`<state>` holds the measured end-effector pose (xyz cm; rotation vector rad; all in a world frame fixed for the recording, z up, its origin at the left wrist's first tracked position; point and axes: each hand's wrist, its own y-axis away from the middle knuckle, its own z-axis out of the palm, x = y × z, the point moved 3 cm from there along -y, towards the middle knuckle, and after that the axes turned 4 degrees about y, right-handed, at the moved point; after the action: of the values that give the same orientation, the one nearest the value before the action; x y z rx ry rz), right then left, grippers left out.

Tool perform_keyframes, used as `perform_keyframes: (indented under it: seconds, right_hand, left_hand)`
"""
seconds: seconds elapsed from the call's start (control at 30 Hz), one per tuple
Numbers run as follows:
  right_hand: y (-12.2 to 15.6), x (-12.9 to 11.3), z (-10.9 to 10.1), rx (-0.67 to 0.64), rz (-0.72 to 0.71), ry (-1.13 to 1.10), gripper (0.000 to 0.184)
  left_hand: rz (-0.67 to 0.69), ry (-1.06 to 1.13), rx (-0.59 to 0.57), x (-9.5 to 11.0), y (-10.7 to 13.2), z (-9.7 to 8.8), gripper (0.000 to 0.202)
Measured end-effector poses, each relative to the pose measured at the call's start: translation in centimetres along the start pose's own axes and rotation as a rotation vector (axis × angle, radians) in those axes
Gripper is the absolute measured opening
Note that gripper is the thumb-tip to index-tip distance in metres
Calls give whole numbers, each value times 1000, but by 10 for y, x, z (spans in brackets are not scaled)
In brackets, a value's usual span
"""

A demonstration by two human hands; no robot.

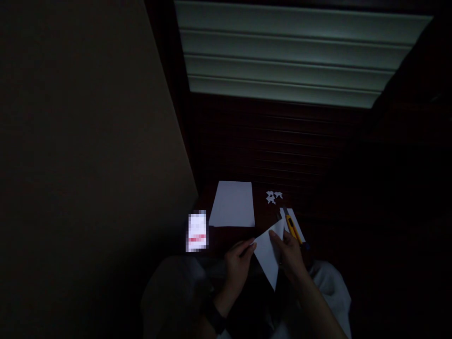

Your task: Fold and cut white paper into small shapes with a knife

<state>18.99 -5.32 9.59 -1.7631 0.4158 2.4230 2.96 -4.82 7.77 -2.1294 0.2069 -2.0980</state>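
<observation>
A white sheet of paper (269,256), folded into a triangle with its point downward, is held up over my lap. My left hand (238,263) pinches its left corner between thumb and fingers. On the right side my right hand (290,254) grips the same paper, thumb on the front face and fingers behind it. Just beyond that hand lies a yellow utility knife (292,227) on a white strip of paper (299,228). Dim light hides the finer creases.
A stack of white paper (233,205) lies on the dark table. Several small folded paper pieces (271,197) sit at its right. A bright blurred-out screen (197,230) is at the left. Behind are a slatted shutter (282,56) and, leftward, a wall (106,117).
</observation>
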Motion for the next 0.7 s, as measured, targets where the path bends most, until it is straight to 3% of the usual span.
perform_keyframes:
  seconds: [0.17,0.4,0.7]
  right_hand:
    - [1,-7,3,-83,26,25,40]
    - [1,-12,10,-130,9,76,37]
    - [7,-17,16,-129,14,-29,32]
  left_hand:
    - [56,-75,-12,10,-2,-5,18]
    - [210,-177,-143,34,-13,5,24]
    - [232,-130,-82,31,-3,6,25]
